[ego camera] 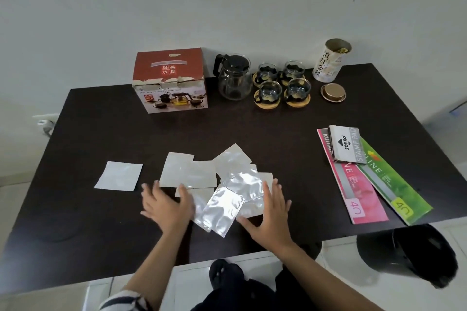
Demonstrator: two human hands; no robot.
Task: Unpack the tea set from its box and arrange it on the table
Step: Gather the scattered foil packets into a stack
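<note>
Tea set out already: teapot [233, 78] and four cups [282, 84] upper centre, beside closed box [169, 81]. Left hand [165, 206], right hand [271, 209] splayed flat, gripping nothing, flanking foil sachets [222, 184] lower centre, possibly blurred mid-sweep. Gather sachets inward gently, avoid scattering.

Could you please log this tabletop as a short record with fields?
surface: dark table
box: red box, far left, shut
teapot: glass teapot, right of box
cups: four cups on coasters, in a square
tin: tea tin, open, lid beside it
pouches: foil pouches, scattered near the front edge
left hand: flat, open, on pouches
right hand: flat, open, on pouches
right side: stamp pad box on two folders
</note>
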